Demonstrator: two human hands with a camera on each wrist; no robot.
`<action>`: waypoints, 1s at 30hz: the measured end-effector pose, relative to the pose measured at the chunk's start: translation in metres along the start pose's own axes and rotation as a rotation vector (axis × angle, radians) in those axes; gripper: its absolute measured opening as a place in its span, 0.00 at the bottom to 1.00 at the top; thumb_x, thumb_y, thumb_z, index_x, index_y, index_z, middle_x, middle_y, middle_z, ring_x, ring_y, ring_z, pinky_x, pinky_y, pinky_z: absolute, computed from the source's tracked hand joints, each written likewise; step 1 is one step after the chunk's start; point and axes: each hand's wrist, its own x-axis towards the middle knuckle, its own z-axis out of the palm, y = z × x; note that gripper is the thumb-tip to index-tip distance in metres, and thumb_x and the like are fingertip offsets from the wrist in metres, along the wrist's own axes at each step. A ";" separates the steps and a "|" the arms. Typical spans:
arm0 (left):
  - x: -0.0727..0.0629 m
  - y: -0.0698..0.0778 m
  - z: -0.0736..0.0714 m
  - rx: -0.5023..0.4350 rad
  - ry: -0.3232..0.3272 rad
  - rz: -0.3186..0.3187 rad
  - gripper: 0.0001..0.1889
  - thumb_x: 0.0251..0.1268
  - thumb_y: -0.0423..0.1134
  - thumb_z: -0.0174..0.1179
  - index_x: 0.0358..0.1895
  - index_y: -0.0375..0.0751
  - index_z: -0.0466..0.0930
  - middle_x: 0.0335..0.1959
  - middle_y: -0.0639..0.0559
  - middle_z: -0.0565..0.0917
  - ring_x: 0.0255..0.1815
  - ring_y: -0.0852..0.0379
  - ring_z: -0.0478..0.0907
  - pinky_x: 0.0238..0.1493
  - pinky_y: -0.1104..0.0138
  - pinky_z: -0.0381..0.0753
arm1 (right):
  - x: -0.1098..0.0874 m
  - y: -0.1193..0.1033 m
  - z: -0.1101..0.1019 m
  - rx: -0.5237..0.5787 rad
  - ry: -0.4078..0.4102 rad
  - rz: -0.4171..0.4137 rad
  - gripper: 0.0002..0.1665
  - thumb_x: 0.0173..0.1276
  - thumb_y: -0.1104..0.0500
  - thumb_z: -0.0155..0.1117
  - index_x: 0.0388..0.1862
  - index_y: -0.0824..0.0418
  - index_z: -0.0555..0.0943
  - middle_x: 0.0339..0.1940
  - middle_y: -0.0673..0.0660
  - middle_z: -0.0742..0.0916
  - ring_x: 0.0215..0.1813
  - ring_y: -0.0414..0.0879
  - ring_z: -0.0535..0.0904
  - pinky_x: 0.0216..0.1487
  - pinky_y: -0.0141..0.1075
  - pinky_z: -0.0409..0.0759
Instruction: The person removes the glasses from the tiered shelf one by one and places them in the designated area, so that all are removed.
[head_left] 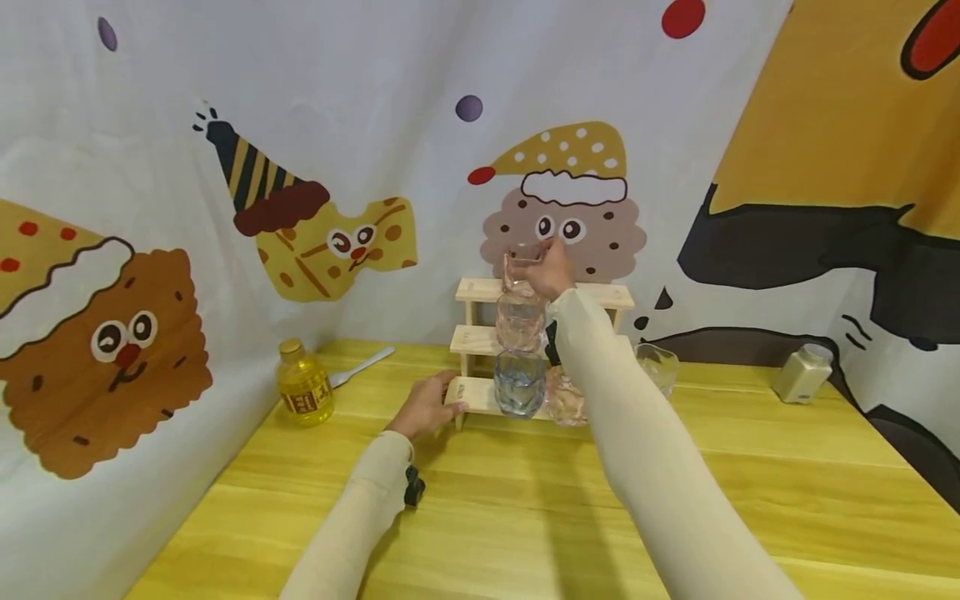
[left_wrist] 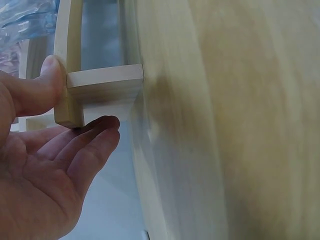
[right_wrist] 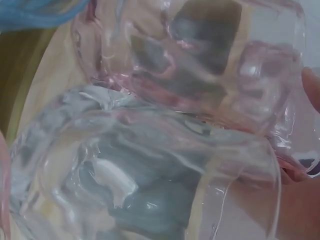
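A three-tier wooden stand (head_left: 472, 392) stands near the back of the table. My left hand (head_left: 427, 406) grips the left end of its lowest shelf (left_wrist: 70, 90), thumb on one face and fingers round the other. At the top tier, my right hand (head_left: 553, 271) holds a pink glass (head_left: 519, 271). Below it, a second pink glass (head_left: 520, 323) sits on the middle tier. A blue glass (head_left: 519, 385) and another pink glass (head_left: 564, 400) stand on the lowest tier. In the right wrist view, a clear glass (right_wrist: 135, 185) fills the foreground. My right arm hides part of the stand.
On the left are a bottle of yellow oil (head_left: 306, 392) and a pale spoon-like utensil (head_left: 367, 367). Right of the stand, a clear glass (head_left: 657, 367) shows beside my sleeve. A small white-capped jar (head_left: 804, 375) lies tilted at the right. A printed cloth (head_left: 420, 50) hangs behind.
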 end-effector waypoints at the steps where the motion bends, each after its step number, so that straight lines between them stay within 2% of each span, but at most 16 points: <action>1: 0.001 0.000 -0.001 0.008 0.000 0.001 0.34 0.68 0.40 0.66 0.75 0.37 0.65 0.62 0.35 0.82 0.59 0.43 0.83 0.55 0.55 0.86 | 0.001 0.000 -0.001 0.010 -0.001 0.003 0.43 0.65 0.57 0.72 0.71 0.60 0.57 0.63 0.62 0.72 0.59 0.55 0.72 0.56 0.47 0.75; 4: 0.003 0.000 -0.002 0.018 0.009 0.004 0.34 0.68 0.40 0.66 0.75 0.37 0.65 0.62 0.35 0.82 0.60 0.43 0.82 0.55 0.55 0.85 | 0.001 -0.002 -0.004 0.021 -0.013 -0.003 0.44 0.65 0.58 0.72 0.71 0.61 0.56 0.61 0.63 0.71 0.56 0.54 0.70 0.55 0.48 0.74; 7: 0.003 0.001 -0.003 0.012 0.019 0.007 0.34 0.68 0.39 0.66 0.74 0.36 0.65 0.61 0.34 0.82 0.60 0.42 0.82 0.56 0.54 0.85 | 0.002 -0.002 -0.006 -0.004 -0.027 -0.014 0.46 0.66 0.58 0.72 0.74 0.62 0.56 0.65 0.64 0.72 0.61 0.55 0.71 0.61 0.50 0.76; 10: 0.001 0.002 -0.003 0.006 0.006 0.005 0.34 0.67 0.39 0.67 0.74 0.36 0.66 0.62 0.34 0.82 0.61 0.42 0.82 0.56 0.54 0.85 | 0.001 0.000 -0.009 -0.032 -0.031 -0.006 0.45 0.66 0.56 0.72 0.75 0.62 0.58 0.67 0.64 0.73 0.62 0.57 0.71 0.61 0.52 0.77; 14: 0.000 0.002 -0.003 -0.009 -0.023 -0.020 0.34 0.68 0.39 0.66 0.75 0.38 0.65 0.65 0.35 0.80 0.62 0.43 0.81 0.56 0.56 0.85 | -0.001 0.001 -0.011 -0.037 -0.024 -0.006 0.41 0.66 0.56 0.72 0.71 0.62 0.61 0.61 0.63 0.74 0.56 0.55 0.71 0.54 0.48 0.75; 21: 0.004 0.001 -0.002 -0.012 -0.019 -0.029 0.35 0.68 0.39 0.66 0.76 0.39 0.63 0.65 0.35 0.79 0.62 0.42 0.81 0.57 0.54 0.85 | -0.005 -0.006 -0.023 -0.018 -0.023 -0.045 0.38 0.67 0.58 0.71 0.67 0.65 0.59 0.57 0.61 0.72 0.56 0.54 0.69 0.54 0.46 0.73; 24: 0.004 0.000 -0.001 -0.017 -0.019 -0.043 0.36 0.68 0.40 0.66 0.76 0.39 0.63 0.67 0.35 0.78 0.65 0.41 0.79 0.60 0.53 0.84 | -0.009 -0.011 -0.029 -0.007 -0.018 -0.061 0.36 0.67 0.59 0.71 0.63 0.65 0.59 0.55 0.60 0.73 0.52 0.50 0.71 0.44 0.42 0.72; 27: 0.003 -0.001 -0.001 -0.030 -0.017 -0.054 0.36 0.69 0.40 0.65 0.77 0.39 0.62 0.67 0.35 0.77 0.65 0.41 0.79 0.60 0.52 0.83 | -0.013 -0.013 -0.037 0.022 -0.023 -0.087 0.34 0.68 0.62 0.70 0.61 0.66 0.58 0.56 0.60 0.72 0.41 0.47 0.68 0.33 0.39 0.65; 29: 0.003 0.000 0.000 -0.022 -0.018 -0.047 0.35 0.69 0.40 0.65 0.76 0.39 0.63 0.66 0.35 0.78 0.64 0.41 0.79 0.59 0.53 0.84 | -0.017 -0.012 -0.044 0.032 -0.026 -0.091 0.34 0.68 0.61 0.70 0.62 0.66 0.59 0.59 0.61 0.72 0.41 0.46 0.68 0.31 0.39 0.68; 30: 0.003 0.001 0.001 -0.025 -0.022 -0.045 0.35 0.69 0.40 0.65 0.76 0.39 0.63 0.66 0.34 0.78 0.64 0.41 0.79 0.59 0.53 0.84 | -0.019 -0.012 -0.047 0.036 -0.030 -0.085 0.35 0.68 0.61 0.69 0.64 0.65 0.59 0.62 0.62 0.72 0.42 0.47 0.70 0.32 0.40 0.72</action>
